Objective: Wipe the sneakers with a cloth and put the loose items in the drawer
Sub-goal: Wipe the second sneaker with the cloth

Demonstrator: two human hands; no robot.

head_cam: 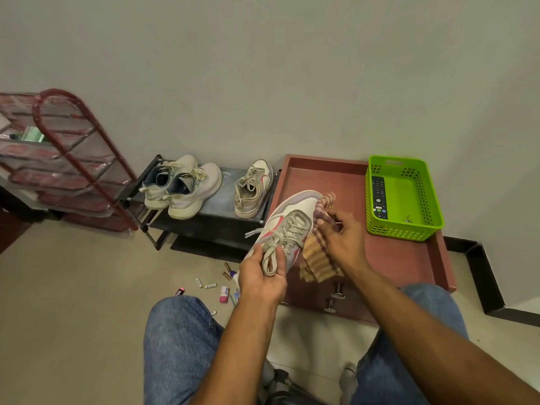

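Gripping the sneaker (287,226) by its heel and laces, the left hand (260,276) is holding it up over the open drawer (409,258), while the right hand (342,238) is pinching the checked cloth (317,258) against its side. Steadying the heel firmly and rubbing in short strokes should be cleaning best; loose items (210,287) are waiting on the floor.

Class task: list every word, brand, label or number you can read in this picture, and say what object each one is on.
No text can be read.
Black remote control in the green plastic basket: button marks too small.
Small white tubes on the floor: print blurred.
Pink-capped bottle: label blurred.
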